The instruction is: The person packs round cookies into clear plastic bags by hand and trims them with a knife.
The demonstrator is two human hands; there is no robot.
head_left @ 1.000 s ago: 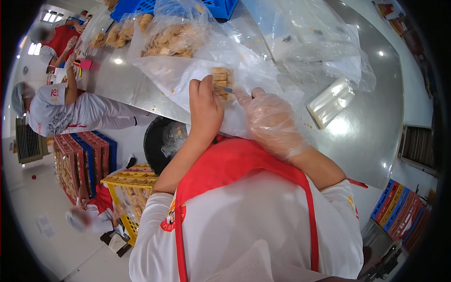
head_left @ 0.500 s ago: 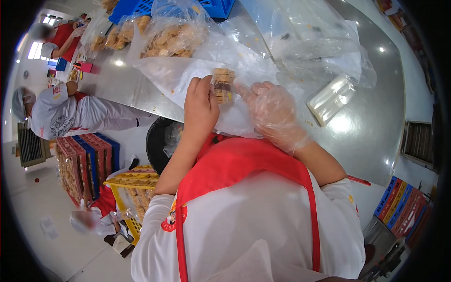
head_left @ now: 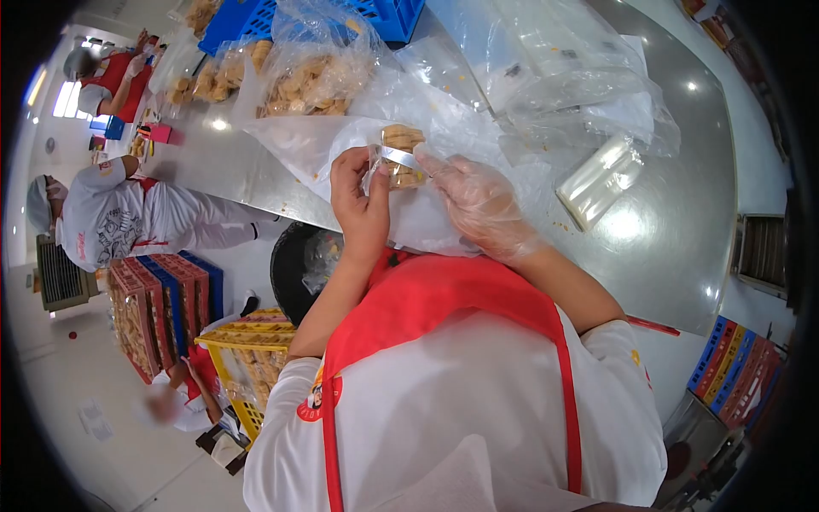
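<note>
A small clear packet of stacked biscuits (head_left: pixel 403 136) with a pale shiny band across it is held between my two hands, above the white sheet on the table. My bare left hand (head_left: pixel 362 192) pinches the packet's left edge, thumb at the front. At its right edge, my right hand (head_left: pixel 473 200), in a clear plastic glove, has its thumb and fingertips closed on the packet. Beyond them lies a large clear bag of loose biscuits (head_left: pixel 311 81). A stack of flat clear wrappers (head_left: pixel 600 183) lies to the right.
The steel table (head_left: pixel 674 230) bears plastic sheets (head_left: pixel 554 77) and a blue crate (head_left: pixel 235 26). A black bin (head_left: pixel 290 273) stands by its near edge, with a yellow crate (head_left: pixel 247 337) and stacked crates (head_left: pixel 162 294) beyond. Three other people are at the left.
Both hands have shifted on the packet; the left has turned, showing its thumb. A shiny band now crosses the packet's front. The people at the left have moved slightly.
</note>
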